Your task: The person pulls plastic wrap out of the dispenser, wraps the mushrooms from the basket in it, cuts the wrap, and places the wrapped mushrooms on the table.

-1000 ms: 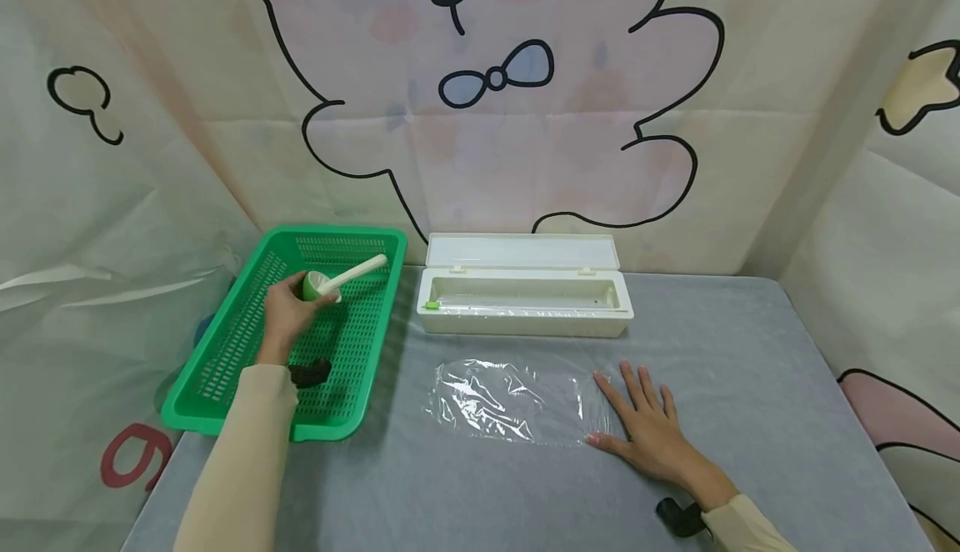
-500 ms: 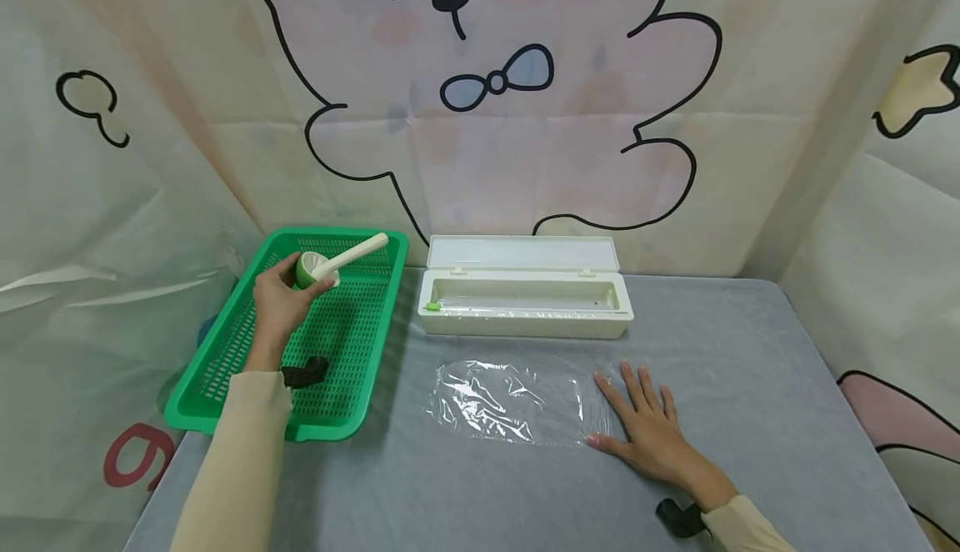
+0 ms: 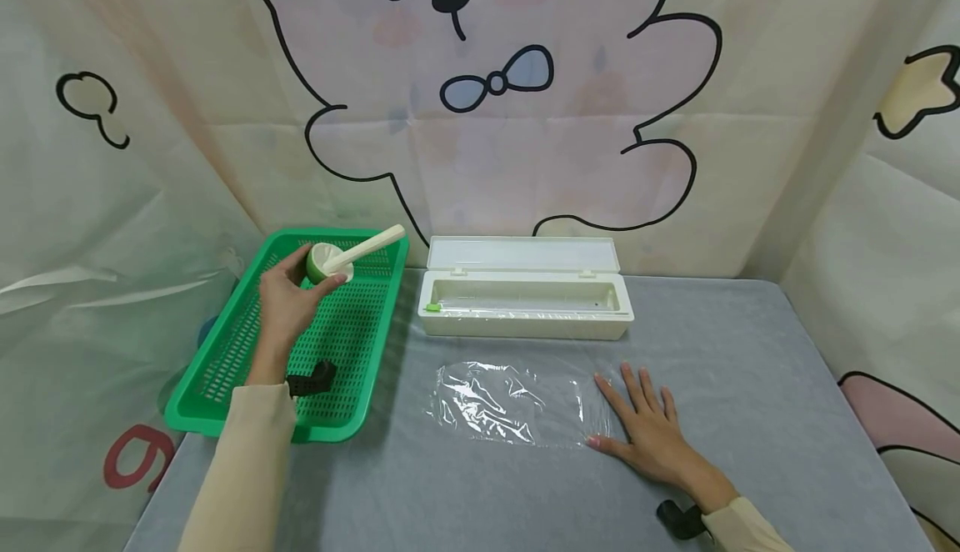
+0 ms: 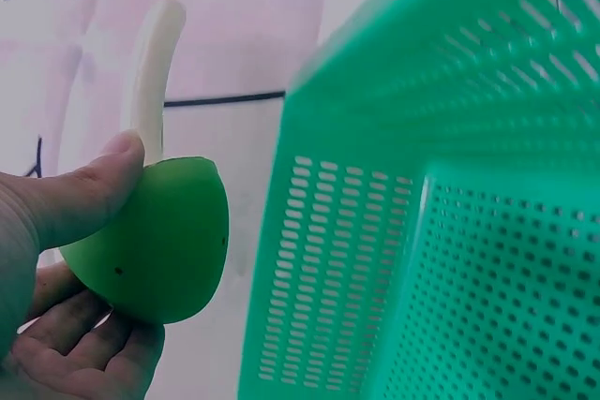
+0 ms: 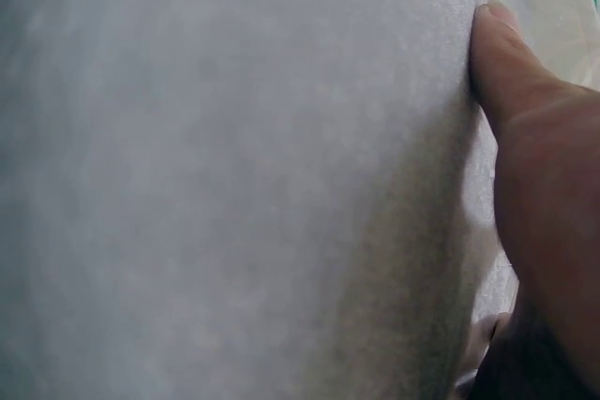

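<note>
My left hand holds a mortar and pestle over the back of the green basket. The mortar is a small rounded green cup, white inside. Its white pestle slants out over the rim to the right. In the left wrist view the thumb lies near the rim, with the other fingers curled beneath the cup. My right hand lies flat with fingers spread, its thumb and index finger at the right edge of a sheet of clear plastic film on the table.
A white cling film box stands behind the film with its lid raised and a green slider at its left end. The grey tabletop meets a fabric backdrop printed with a cartoon bear.
My left hand has lifted the mortar and pestle toward the back of the basket, drifting left and then slightly right. The right hand and the film have stayed in place.
</note>
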A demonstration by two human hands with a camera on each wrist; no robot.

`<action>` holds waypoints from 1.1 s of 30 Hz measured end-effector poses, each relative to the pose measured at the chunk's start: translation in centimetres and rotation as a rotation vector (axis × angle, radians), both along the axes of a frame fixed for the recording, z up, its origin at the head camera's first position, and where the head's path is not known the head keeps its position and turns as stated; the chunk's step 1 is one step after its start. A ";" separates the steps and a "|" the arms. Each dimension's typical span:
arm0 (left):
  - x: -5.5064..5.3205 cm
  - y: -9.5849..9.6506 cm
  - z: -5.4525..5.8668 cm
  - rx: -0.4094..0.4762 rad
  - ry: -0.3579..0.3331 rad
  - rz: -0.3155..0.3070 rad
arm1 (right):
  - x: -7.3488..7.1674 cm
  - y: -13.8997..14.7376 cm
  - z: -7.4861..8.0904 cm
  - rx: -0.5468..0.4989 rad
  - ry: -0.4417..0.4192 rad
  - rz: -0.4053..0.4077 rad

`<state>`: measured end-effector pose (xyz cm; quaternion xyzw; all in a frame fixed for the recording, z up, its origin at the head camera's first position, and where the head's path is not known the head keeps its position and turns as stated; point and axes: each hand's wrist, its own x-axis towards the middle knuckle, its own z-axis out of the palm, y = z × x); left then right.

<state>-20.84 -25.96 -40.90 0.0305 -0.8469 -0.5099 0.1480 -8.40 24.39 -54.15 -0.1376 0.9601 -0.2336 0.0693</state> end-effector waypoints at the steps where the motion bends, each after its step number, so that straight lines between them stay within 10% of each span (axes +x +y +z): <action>1: 0.0 0.2 0.1 0.005 0.004 -0.008 | 0.0 0.0 0.0 0.000 0.000 0.000; 24: 1.6 7.7 2.0 0.123 0.071 -0.216 | 0.1 0.0 0.1 0.008 -0.005 -0.005; 33: 3.3 12.0 1.0 0.177 0.035 -0.377 | 0.0 0.0 -0.3 -0.012 0.023 -0.001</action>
